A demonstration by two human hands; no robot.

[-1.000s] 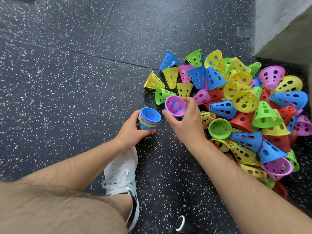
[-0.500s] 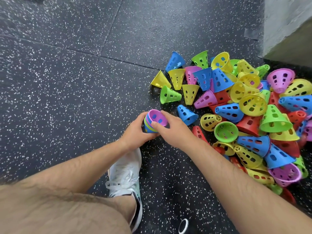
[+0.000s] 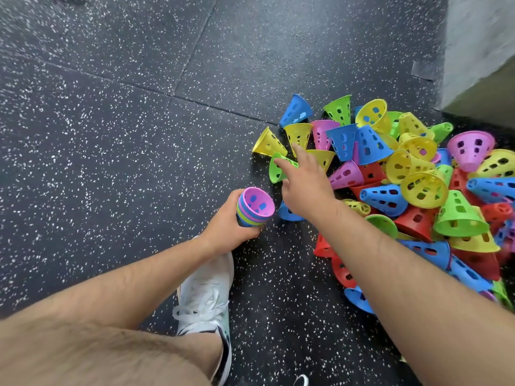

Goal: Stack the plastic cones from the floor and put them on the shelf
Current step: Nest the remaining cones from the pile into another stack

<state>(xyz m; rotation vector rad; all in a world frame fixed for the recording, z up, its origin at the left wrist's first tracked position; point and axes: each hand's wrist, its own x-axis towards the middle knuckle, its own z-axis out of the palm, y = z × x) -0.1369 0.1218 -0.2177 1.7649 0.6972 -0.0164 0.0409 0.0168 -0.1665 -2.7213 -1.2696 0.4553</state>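
Note:
My left hand [image 3: 228, 221] grips a short stack of nested cones [image 3: 254, 207] with a purple one on top, mouth up, just above the floor. My right hand [image 3: 302, 182] reaches forward over the near edge of the pile, fingers spread and holding nothing. Its fingertips hover at a green cone [image 3: 277, 169] lying on its side and a yellow cone [image 3: 320, 158] behind it. A big heap of loose perforated cones [image 3: 418, 185] in blue, yellow, green, red and purple fills the right side. A blue cone [image 3: 287, 213] lies partly under my right wrist.
The floor [image 3: 139, 121] is black speckled rubber tile. My white shoe [image 3: 206, 291] stands below the stack, my bare leg in the lower left corner. A pale wall or block [image 3: 479, 45] rises at the top right behind the heap. No shelf is in view.
My right hand set the purple cone into the stack, let go and moved forward to the green cone at the pile's edge. The left hand kept hold of the stack.

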